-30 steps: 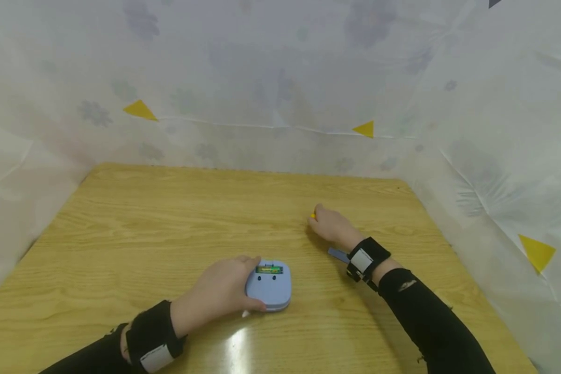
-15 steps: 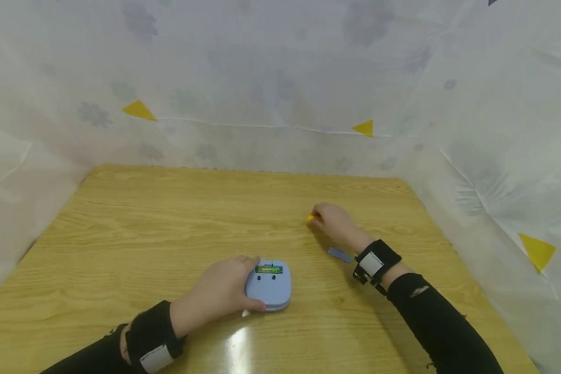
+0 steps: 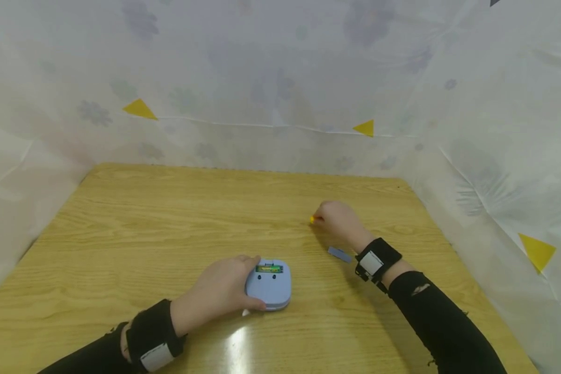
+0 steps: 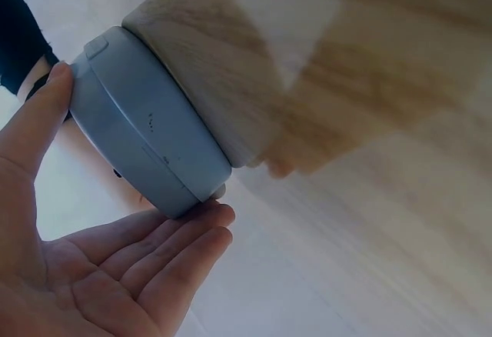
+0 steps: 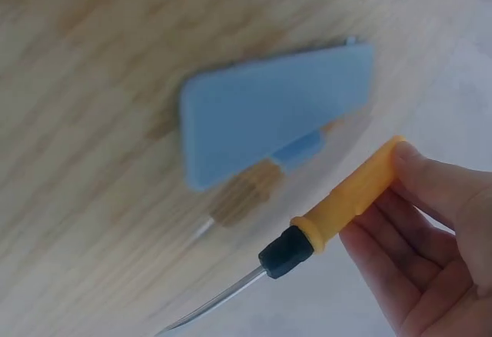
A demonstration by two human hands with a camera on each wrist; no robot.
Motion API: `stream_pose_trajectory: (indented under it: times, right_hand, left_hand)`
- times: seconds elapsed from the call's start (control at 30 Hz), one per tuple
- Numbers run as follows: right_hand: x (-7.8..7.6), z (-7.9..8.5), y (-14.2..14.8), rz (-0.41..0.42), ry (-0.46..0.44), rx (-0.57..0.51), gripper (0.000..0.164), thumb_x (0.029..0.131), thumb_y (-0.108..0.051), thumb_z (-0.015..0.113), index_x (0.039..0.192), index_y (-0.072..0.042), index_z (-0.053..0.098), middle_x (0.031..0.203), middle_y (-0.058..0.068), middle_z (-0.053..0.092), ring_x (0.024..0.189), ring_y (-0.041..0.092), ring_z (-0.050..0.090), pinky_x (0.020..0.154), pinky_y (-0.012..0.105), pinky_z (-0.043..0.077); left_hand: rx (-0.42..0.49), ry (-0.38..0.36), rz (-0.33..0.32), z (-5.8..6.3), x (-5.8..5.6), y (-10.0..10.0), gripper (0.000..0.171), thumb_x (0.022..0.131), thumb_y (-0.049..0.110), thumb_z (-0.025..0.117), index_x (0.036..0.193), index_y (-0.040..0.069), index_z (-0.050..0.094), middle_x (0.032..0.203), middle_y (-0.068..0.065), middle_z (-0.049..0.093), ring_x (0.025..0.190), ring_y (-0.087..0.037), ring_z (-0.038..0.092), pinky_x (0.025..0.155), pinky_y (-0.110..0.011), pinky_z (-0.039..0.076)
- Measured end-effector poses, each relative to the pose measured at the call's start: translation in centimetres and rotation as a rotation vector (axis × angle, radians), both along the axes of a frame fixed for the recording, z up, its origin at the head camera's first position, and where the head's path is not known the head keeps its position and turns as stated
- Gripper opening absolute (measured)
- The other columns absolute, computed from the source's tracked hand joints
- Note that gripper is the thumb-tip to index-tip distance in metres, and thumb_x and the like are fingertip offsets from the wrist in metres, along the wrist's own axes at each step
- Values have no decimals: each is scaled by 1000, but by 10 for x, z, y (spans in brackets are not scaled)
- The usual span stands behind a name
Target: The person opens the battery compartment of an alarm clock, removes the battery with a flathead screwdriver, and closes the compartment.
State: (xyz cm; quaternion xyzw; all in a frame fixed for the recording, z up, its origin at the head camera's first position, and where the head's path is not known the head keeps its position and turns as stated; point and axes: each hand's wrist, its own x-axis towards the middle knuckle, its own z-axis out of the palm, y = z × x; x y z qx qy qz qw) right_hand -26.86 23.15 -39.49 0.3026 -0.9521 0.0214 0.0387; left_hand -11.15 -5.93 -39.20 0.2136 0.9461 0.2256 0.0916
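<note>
My left hand grips a pale blue, rounded-square device by its left side, thumb at the near edge and fingers at the far edge. A green battery sits in the open compartment on its upper face, above two dark screw holes. In the left wrist view the casing shows side-on between thumb and fingers. Further right, my right hand holds a screwdriver by its yellow handle; its black collar and metal shaft show in the right wrist view. Beside that wrist lies a blue battery cover.
The wood-grain table reflects light near its front. A pale floral sheet surrounds it at the back and both sides, with yellow triangles on it.
The right hand has shifted slightly to the right, uncovering more of the battery cover, and the screwdriver's yellow handle has turned in its fingers. The left hand and device stay in place.
</note>
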Motion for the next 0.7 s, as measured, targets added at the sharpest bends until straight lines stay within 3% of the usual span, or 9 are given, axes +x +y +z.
stream_pose_trajectory:
  times: [0.23, 0.7]
  right_hand:
    - [-1, -4, 2, 5, 8, 79, 13, 98, -18, 77, 93, -9, 85, 87, 8, 78, 76, 21, 70, 75, 38, 62]
    - [-2, -6, 5, -11, -41, 53, 15, 98, -22, 78, 101, -9, 86, 95, 7, 82, 85, 23, 75, 79, 38, 63]
  left_hand:
    - [-1, 6, 3, 0, 0, 1, 102, 71, 53, 97, 147, -4, 59, 144, -22, 67, 133, -39, 65, 110, -53, 55]
    - [3, -6, 2, 1, 0, 0, 102, 71, 52, 97, 147, -4, 59, 144, -22, 66, 133, -39, 65, 111, -52, 55]
